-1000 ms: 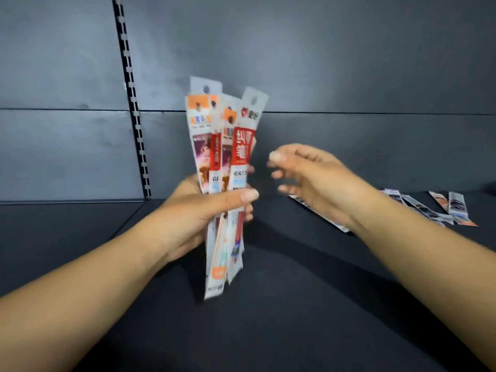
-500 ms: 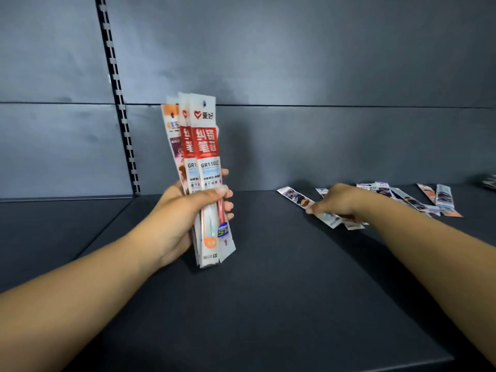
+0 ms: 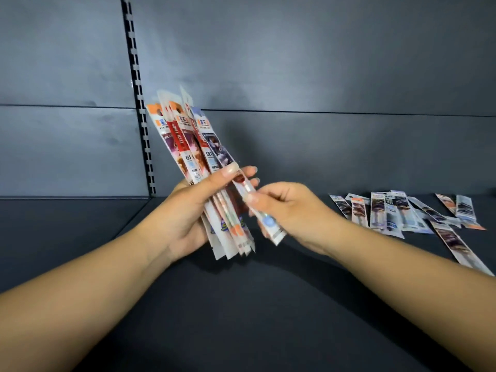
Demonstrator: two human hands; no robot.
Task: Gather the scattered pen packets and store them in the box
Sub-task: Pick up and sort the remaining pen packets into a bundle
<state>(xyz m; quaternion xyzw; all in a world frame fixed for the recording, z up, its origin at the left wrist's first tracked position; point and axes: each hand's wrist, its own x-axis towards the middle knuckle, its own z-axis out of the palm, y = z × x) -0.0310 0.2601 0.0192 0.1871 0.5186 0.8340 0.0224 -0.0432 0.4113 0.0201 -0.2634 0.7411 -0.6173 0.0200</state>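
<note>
My left hand grips a fanned bundle of pen packets, held upright and tilted left above the dark shelf. My right hand pinches the lower part of one more pen packet, whose upper part lies against the right side of the bundle under my left thumb. Several loose pen packets lie scattered on the shelf to the right, and one long packet lies nearer, beside my right forearm. No box is in view.
A dark panel wall closes the back of the shelf. A slotted vertical upright runs down the wall at the left. The shelf's front edge lies low in the view.
My right hand has lifted a packet off the shelf at the right and brought it left to the bundle. The bundle has tilted left and fanned out.
</note>
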